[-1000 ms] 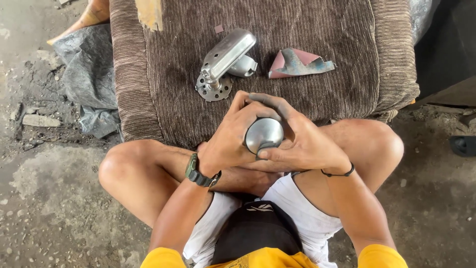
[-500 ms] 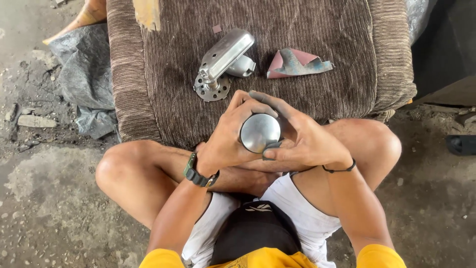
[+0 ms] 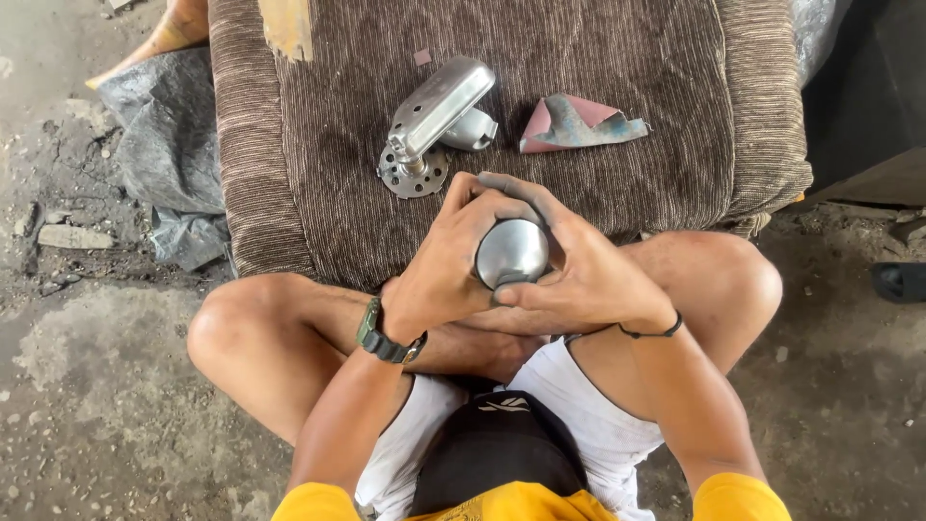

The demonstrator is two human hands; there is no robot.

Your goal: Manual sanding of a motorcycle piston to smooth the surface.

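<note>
While both hands wrap it over the lap, the metal knob (image 3: 511,253) sits near the cushion (image 3: 289,193). Left hand (image 3: 446,259) and right hand (image 3: 579,275) curl tight around its sides. Looks smooth, rigid, slippery, probably hefty; best gripped round the body.

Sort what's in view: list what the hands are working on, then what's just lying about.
In hand:
- rounded shiny metal part, held by left hand and right hand

Lying about:
- long silver metal part with perforated round flange
- torn reddish sandpaper piece
- brown ribbed cushion
</note>
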